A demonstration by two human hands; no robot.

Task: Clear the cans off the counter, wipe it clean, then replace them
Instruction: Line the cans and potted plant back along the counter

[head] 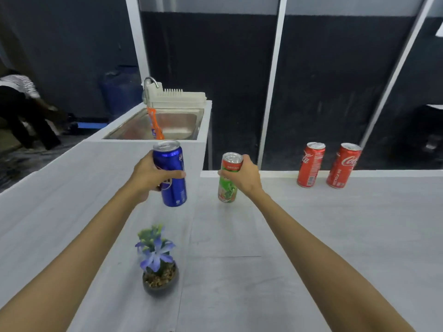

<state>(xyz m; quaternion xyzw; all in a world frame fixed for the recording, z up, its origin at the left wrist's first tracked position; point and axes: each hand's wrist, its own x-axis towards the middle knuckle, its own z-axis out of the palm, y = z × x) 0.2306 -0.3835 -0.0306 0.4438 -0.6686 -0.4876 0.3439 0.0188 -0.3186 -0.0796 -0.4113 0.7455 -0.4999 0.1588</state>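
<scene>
At frame centre, a blue Pepsi can (171,173) is gripped by the left hand (148,176) and a green can (227,188) by the right hand (243,179). Two red Coca-Cola cans (311,164) are seen standing at upper right. The potted flower (158,259) below could be toppled if the blue can is swung low.

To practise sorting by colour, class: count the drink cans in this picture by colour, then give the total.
Blue can: 1
Green can: 1
Red cans: 2
Total: 4
</scene>
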